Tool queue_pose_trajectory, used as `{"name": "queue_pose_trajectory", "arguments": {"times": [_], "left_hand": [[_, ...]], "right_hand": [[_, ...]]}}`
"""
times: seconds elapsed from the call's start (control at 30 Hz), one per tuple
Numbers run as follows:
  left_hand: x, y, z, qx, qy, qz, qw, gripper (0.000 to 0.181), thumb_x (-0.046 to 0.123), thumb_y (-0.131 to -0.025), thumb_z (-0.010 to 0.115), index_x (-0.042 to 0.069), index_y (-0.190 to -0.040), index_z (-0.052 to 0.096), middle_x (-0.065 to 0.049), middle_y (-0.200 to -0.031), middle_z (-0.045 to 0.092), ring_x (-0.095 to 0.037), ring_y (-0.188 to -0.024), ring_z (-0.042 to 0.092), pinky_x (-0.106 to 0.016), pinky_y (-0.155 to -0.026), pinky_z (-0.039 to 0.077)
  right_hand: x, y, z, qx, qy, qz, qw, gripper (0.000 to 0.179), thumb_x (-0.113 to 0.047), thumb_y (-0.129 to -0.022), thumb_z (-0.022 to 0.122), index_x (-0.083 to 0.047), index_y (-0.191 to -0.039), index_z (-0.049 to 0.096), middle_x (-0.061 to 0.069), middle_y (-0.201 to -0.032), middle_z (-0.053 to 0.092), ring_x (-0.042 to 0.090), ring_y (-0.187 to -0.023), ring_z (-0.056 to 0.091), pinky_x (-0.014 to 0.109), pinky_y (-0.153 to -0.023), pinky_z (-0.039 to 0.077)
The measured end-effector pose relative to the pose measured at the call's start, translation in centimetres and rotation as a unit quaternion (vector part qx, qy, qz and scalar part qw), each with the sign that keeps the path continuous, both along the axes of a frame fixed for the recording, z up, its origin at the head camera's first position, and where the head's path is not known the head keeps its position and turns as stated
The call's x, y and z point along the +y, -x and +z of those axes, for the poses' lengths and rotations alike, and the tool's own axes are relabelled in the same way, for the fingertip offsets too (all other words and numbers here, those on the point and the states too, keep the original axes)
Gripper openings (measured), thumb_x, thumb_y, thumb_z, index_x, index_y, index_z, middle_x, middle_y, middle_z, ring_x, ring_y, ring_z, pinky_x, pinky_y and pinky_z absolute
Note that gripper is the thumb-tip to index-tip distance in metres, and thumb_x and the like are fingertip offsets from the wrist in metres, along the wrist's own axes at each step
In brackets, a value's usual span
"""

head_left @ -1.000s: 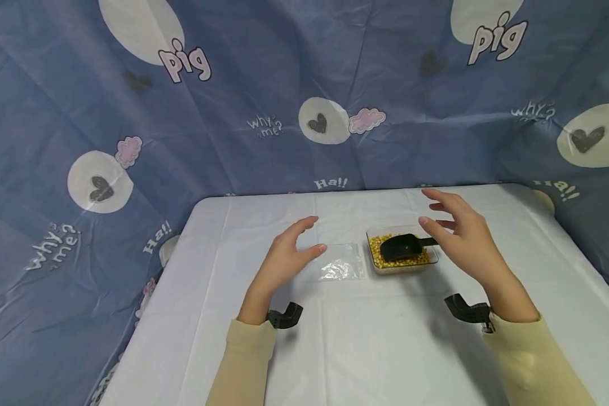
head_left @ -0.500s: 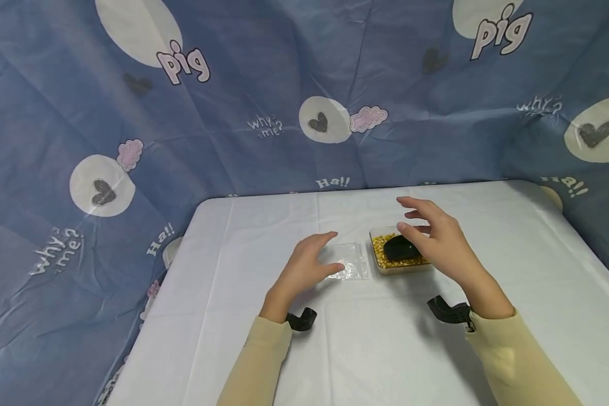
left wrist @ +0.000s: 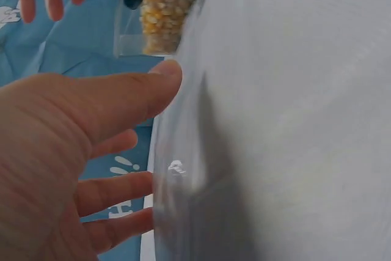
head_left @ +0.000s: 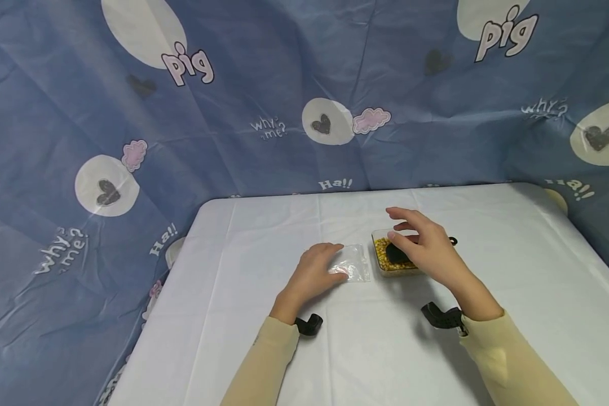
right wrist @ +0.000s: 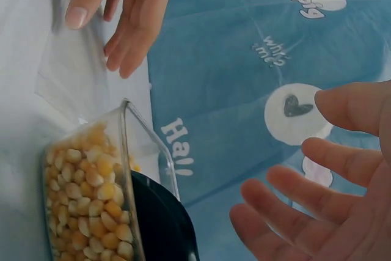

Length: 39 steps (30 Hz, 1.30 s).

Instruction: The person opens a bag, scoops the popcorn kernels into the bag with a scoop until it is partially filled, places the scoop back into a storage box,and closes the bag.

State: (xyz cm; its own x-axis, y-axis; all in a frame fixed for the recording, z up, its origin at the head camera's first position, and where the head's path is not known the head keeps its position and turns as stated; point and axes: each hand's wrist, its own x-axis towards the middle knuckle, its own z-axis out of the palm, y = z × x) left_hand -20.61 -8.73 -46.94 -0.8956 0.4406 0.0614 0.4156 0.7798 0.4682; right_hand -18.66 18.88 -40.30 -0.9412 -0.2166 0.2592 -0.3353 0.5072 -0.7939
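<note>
blue printed cloth (head_left: 264, 67) was hung behind the white-covered table (head_left: 375, 355), on which a clear container (head_left: 398, 273) was set. yellow corn kernels (right wrist: 91, 212) were held in the container, and a black scoop (head_left: 396, 255) was laid on top of them, its handle end seen past the container's right side. a clear plastic bag (head_left: 355, 265) was laid flat just left of the container. at the bag's side away from the container, the left hand (head_left: 313, 272) was held low, thumb and fingers apart; whether the bag was touched could not be told. above the container, the right hand (head_left: 428, 248) was held with thumb and fingers apart, the scoop partly hidden by it. pale yellow sleeves (head_left: 510, 355) were seen on the near side of the container.
</note>
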Motion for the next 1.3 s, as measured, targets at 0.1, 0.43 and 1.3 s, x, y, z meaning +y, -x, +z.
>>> {"name": "queue_pose_trajectory", "arguments": {"times": [0.1,0.43,1.3], "left_hand": [[0.1,0.0,-0.3,0.023,0.029,0.0,0.9993,0.064,0.039,-0.086,0.081,0.014,-0.14,0.059,-0.007,-0.139,0.058,-0.027,-0.135,0.046,-0.049,-0.109,0.036],[0.5,0.1,-1.3,0.084,0.045,0.014,0.9954,0.028,0.031,-0.088,0.08,0.017,-0.111,0.076,0.0,-0.125,0.066,-0.026,-0.124,0.053,-0.048,-0.097,0.045],[1.4,-0.5,0.8,0.225,-0.096,0.028,0.9693,0.009,0.014,-0.088,0.079,0.022,-0.088,0.076,0.009,-0.1,0.071,-0.013,-0.102,0.063,-0.037,-0.085,0.051]], "right_hand": [[-0.3,0.1,-0.2,0.001,0.001,0.006,1.0,0.047,-0.031,-0.1,0.064,-0.026,-0.146,0.052,0.002,-0.139,0.056,0.022,-0.118,0.061,0.043,-0.092,0.053],[-1.2,0.1,-1.1,-0.009,-0.002,0.018,0.9998,0.045,-0.027,-0.099,0.066,-0.028,-0.143,0.054,-0.002,-0.134,0.06,0.015,-0.11,0.064,0.038,-0.089,0.054],[-2.4,-0.1,-1.7,0.016,-0.013,-0.016,0.9997,0.028,-0.022,-0.099,0.067,-0.019,-0.127,0.069,-0.001,-0.118,0.072,0.013,-0.097,0.07,0.039,-0.081,0.054]]}}
